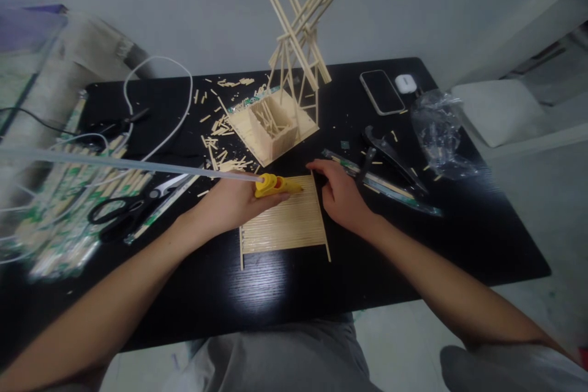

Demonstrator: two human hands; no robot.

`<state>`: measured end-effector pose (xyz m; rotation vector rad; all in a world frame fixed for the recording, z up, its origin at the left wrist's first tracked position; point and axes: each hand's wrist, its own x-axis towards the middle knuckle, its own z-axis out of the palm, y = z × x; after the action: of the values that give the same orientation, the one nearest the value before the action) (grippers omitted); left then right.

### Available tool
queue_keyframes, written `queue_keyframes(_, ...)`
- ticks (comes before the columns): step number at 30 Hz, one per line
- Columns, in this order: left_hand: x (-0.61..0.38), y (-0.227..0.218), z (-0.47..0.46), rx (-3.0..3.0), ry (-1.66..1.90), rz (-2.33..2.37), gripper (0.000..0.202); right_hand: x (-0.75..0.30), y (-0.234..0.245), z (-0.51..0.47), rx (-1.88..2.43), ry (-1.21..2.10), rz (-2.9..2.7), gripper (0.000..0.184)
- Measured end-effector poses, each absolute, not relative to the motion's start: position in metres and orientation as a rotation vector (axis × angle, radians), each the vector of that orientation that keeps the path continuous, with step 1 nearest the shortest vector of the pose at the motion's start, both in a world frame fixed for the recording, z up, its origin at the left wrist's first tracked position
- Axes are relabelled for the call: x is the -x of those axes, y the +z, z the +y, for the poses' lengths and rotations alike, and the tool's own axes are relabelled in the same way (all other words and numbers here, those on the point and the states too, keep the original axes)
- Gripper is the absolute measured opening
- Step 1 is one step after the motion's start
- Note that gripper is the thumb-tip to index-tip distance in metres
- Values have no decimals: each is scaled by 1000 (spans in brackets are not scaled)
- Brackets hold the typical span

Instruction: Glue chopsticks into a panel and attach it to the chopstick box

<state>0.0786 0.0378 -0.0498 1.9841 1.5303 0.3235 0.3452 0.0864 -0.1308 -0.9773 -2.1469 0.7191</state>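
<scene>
head view: stick panel [280, 226] mid-table, stick ends jutting past its 5 and 7 o'clock corners. left hand [236, 196] at its 11, fingers curled round yellow glue gun [266, 187], nozzle over panel. right hand [344, 196] at its 1, fingertips at corner; pinching or just touching, can't tell. wooden model [275, 141] at 12, scissors [152, 195] 9, pliers [395, 156] 2. open black table [285, 294] at 6 to front edge.

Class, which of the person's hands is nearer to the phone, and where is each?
Right. The right hand, at the far right corner of the panel, is below the phone in view; the left hand, holding the glue gun, is farther left.
</scene>
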Motion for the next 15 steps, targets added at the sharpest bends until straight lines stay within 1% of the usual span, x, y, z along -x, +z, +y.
queue_keyframes(8, -90, -50, 44, -2010, 259, 1560, 43, -344, -129, 86, 979, 724, -2145, 70)
queue_keyframes(15, -100, -45, 47, -1985, 367, 1506, 34, -344, -128, 86, 979, 715, -2152, 69)
